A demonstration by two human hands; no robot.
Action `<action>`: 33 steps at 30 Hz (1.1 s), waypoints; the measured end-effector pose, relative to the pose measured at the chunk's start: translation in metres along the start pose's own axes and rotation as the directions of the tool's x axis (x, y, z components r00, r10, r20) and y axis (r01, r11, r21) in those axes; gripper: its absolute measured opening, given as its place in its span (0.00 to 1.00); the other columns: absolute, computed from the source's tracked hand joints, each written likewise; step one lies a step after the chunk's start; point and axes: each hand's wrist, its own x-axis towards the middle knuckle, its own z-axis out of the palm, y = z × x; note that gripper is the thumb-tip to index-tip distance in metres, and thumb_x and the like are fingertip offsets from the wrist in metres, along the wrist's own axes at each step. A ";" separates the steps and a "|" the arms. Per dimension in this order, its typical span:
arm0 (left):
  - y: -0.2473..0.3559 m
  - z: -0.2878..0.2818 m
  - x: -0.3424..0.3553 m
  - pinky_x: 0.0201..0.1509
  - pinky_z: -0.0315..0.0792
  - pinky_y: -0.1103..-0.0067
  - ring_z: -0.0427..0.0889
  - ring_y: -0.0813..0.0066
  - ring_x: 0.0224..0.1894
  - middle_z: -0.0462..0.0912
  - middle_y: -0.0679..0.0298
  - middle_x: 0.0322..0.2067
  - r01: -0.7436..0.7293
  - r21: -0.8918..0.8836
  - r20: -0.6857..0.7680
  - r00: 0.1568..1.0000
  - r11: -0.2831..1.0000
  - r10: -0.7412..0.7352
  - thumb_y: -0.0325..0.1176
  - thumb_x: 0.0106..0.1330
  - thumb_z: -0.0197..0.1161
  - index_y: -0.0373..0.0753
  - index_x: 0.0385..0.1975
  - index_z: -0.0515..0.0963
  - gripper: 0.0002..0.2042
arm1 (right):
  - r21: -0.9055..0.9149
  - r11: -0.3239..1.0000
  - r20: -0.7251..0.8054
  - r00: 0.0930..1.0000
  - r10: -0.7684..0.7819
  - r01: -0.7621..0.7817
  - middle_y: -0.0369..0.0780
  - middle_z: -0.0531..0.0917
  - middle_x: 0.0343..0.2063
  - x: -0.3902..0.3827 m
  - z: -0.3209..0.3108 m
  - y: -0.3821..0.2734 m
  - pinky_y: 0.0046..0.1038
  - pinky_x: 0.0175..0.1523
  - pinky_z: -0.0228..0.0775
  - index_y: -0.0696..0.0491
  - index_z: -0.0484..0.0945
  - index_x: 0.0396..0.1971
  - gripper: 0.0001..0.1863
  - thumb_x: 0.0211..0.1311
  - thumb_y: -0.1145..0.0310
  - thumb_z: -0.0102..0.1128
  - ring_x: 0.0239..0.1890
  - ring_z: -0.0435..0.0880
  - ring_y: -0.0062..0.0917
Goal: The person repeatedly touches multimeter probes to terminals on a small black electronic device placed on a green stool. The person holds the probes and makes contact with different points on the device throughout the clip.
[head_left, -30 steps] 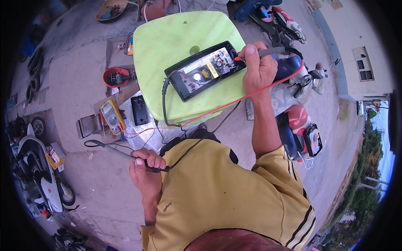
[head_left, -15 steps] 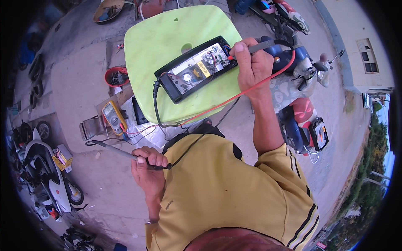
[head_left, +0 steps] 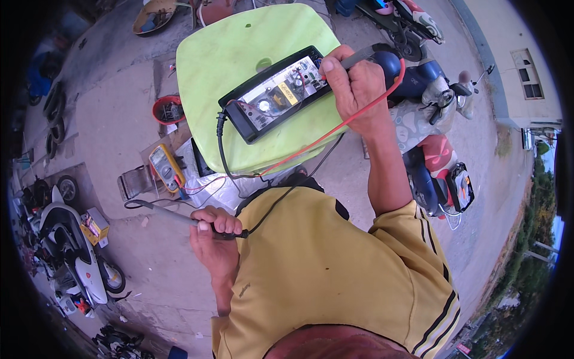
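The opened charger (head_left: 274, 96) lies slanted on the light-green plastic table (head_left: 206, 54), in the upper middle of the frame, its inside facing up. Your right hand (head_left: 360, 90) pinches a grey-handled probe (head_left: 359, 55) with its tip end at the charger's right end; whether it really touches, I cannot tell. Your left hand (head_left: 214, 246), well apart from the right, is wrapped around a second grey probe (head_left: 170, 215), together with what looks like the end of a black cord (head_left: 293, 191), left of the frame's centre.

Compared with half a second ago, only the view slides a little; both grips and the place of the tip look the same. So I judge that you keep one spot steady. A red lead (head_left: 311, 143) crosses the table, and the yellow multimeter (head_left: 167, 170) is at the left, below the red bowl (head_left: 155, 109).
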 end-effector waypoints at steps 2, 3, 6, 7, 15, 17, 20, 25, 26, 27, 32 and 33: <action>0.002 0.003 -0.002 0.33 0.66 0.74 0.64 0.75 0.29 0.62 0.67 0.27 0.002 0.045 0.003 1.000 0.999 -0.002 0.38 0.76 0.51 0.39 0.37 0.65 0.09 | 0.014 1.000 0.001 1.000 -0.008 0.008 0.42 0.76 0.18 0.001 0.003 -0.002 0.30 0.28 0.64 0.59 0.77 0.27 0.14 0.71 0.66 0.54 0.18 0.75 0.31; 0.005 0.002 -0.007 0.32 0.65 0.75 0.63 0.76 0.28 0.61 0.68 0.27 -0.017 0.069 -0.019 1.000 0.997 0.018 0.38 0.76 0.52 0.40 0.37 0.65 0.09 | 0.041 0.999 -0.010 1.000 -0.023 0.023 0.44 0.76 0.17 0.004 0.009 -0.007 0.32 0.27 0.64 0.59 0.77 0.27 0.12 0.69 0.67 0.56 0.18 0.75 0.34; 0.005 -0.004 -0.011 0.35 0.67 0.74 0.64 0.76 0.28 0.62 0.67 0.27 0.036 0.082 0.028 0.999 0.996 -0.039 0.38 0.77 0.50 0.40 0.36 0.65 0.10 | 0.066 0.998 -0.024 1.000 -0.005 0.007 0.42 0.78 0.18 0.001 0.011 -0.012 0.29 0.27 0.65 0.59 0.78 0.29 0.12 0.72 0.68 0.52 0.19 0.77 0.30; 0.003 -0.007 -0.011 0.35 0.67 0.74 0.63 0.75 0.29 0.62 0.66 0.27 0.054 0.070 0.079 0.995 0.996 -0.059 0.37 0.77 0.48 0.39 0.36 0.65 0.09 | 0.074 0.997 -0.048 0.999 0.003 0.000 0.41 0.78 0.19 -0.003 0.011 -0.008 0.27 0.29 0.66 0.59 0.78 0.29 0.13 0.73 0.67 0.52 0.21 0.77 0.27; -0.009 -0.024 -0.034 0.37 0.71 0.75 0.69 0.74 0.30 0.66 0.64 0.29 0.112 0.065 0.159 0.980 0.992 -0.121 0.32 0.80 0.41 0.35 0.38 0.65 0.09 | 0.029 1.000 -0.091 0.996 -0.004 0.007 0.38 0.79 0.23 -0.006 0.015 -0.005 0.25 0.35 0.69 0.59 0.77 0.32 0.18 0.75 0.61 0.48 0.26 0.75 0.23; -0.010 -0.025 -0.034 0.37 0.71 0.74 0.69 0.74 0.30 0.66 0.64 0.28 0.178 -0.022 0.164 0.971 0.984 -0.172 0.32 0.79 0.42 0.35 0.37 0.65 0.09 | 0.024 1.000 -0.102 0.995 -0.016 0.019 0.38 0.79 0.23 -0.005 0.015 -0.005 0.25 0.35 0.69 0.59 0.77 0.31 0.18 0.75 0.61 0.48 0.25 0.75 0.23; -0.008 -0.029 -0.036 0.37 0.71 0.73 0.69 0.74 0.31 0.66 0.64 0.28 0.328 -0.243 0.158 0.942 0.913 -0.296 0.33 0.79 0.43 0.36 0.37 0.66 0.09 | 0.002 1.000 -0.096 0.995 0.011 -0.011 0.38 0.78 0.23 -0.006 0.013 -0.003 0.26 0.36 0.69 0.59 0.77 0.32 0.18 0.75 0.61 0.48 0.27 0.75 0.23; -0.002 -0.035 -0.031 0.35 0.68 0.75 0.67 0.74 0.31 0.65 0.67 0.28 0.488 -0.459 0.122 0.862 0.742 -0.491 0.33 0.76 0.47 0.39 0.35 0.67 0.07 | 0.009 0.999 -0.087 0.995 0.044 -0.043 0.39 0.79 0.24 -0.007 0.013 0.002 0.26 0.37 0.69 0.58 0.77 0.32 0.18 0.75 0.60 0.48 0.28 0.75 0.23; -0.002 -0.036 -0.029 0.35 0.67 0.76 0.66 0.75 0.30 0.64 0.67 0.28 0.510 -0.481 0.111 0.842 0.713 -0.527 0.33 0.75 0.48 0.40 0.34 0.67 0.06 | -0.001 0.999 -0.089 0.995 0.045 -0.045 0.39 0.79 0.24 -0.007 0.013 0.000 0.26 0.37 0.69 0.58 0.77 0.32 0.18 0.75 0.60 0.48 0.28 0.75 0.23; -0.003 -0.039 -0.026 0.35 0.67 0.76 0.66 0.75 0.31 0.64 0.67 0.28 0.468 -0.537 0.071 0.854 0.702 -0.515 0.33 0.74 0.48 0.40 0.34 0.67 0.06 | -0.011 0.999 -0.091 0.995 0.046 -0.048 0.39 0.79 0.24 -0.006 0.013 -0.001 0.26 0.37 0.69 0.58 0.77 0.32 0.18 0.75 0.60 0.48 0.28 0.75 0.24; -0.015 -0.068 -0.021 0.38 0.67 0.76 0.66 0.74 0.31 0.65 0.67 0.29 0.226 -0.653 -0.190 0.875 0.723 -0.445 0.30 0.74 0.45 0.39 0.37 0.65 0.04 | -0.019 0.999 -0.096 0.995 0.029 -0.031 0.39 0.79 0.24 -0.006 0.015 -0.005 0.27 0.38 0.69 0.58 0.77 0.32 0.18 0.75 0.60 0.48 0.28 0.76 0.25; -0.019 -0.077 -0.020 0.38 0.67 0.76 0.66 0.74 0.31 0.65 0.67 0.29 0.178 -0.640 -0.266 0.861 0.747 -0.434 0.29 0.74 0.44 0.38 0.37 0.65 0.04 | -0.018 0.999 -0.098 0.995 0.031 -0.033 0.39 0.79 0.24 -0.007 0.014 -0.004 0.27 0.38 0.69 0.58 0.77 0.32 0.18 0.75 0.60 0.48 0.28 0.76 0.25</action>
